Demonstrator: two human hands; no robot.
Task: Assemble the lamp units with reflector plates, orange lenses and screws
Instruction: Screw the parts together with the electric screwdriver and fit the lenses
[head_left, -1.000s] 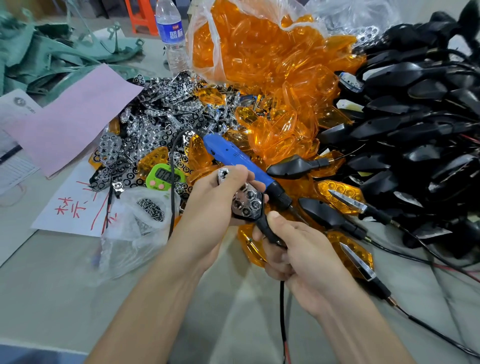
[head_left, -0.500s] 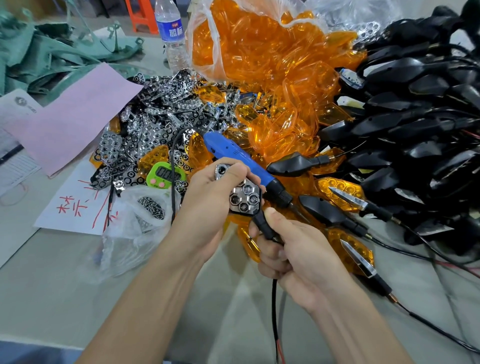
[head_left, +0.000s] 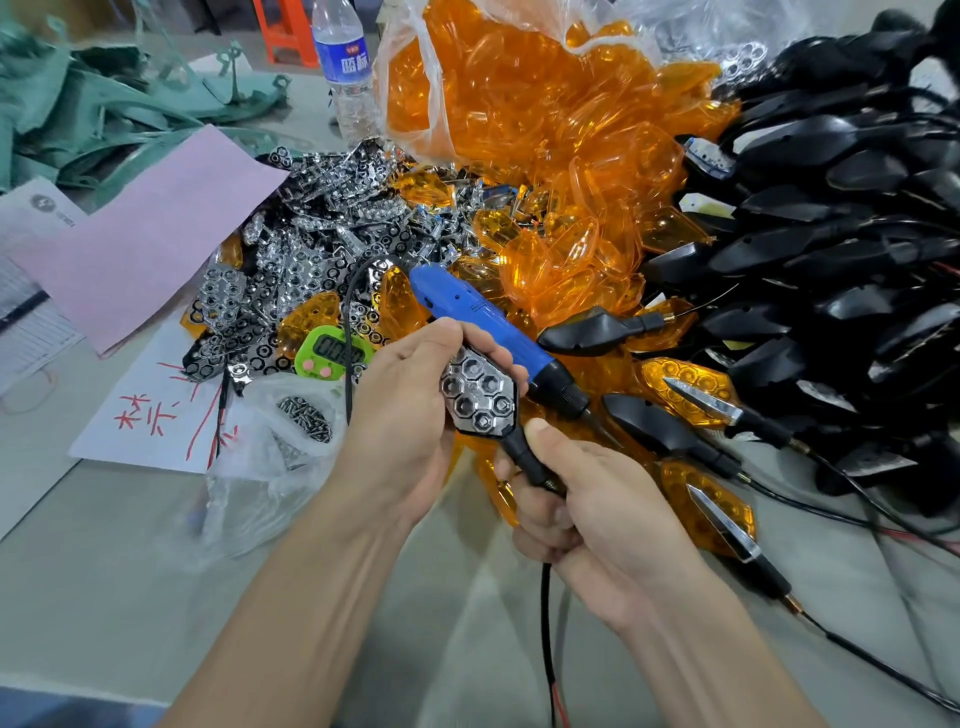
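Fingers of the left hand (head_left: 410, 415) are curled round the lamp unit (head_left: 484, 411), its chrome reflector plate (head_left: 470, 382) turned upward. The black stem (head_left: 524, 460) is gripped in the closed right hand (head_left: 597, 519), near the blue electric screwdriver (head_left: 483, 332).

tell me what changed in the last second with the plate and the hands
The left hand pushed the reflector plate down into the lamp unit: its upper tip, which stuck out past the fingers, is now covered by them. The right hand kept its grip on the unit's stalk, and the blue screwdriver stayed where it lay.
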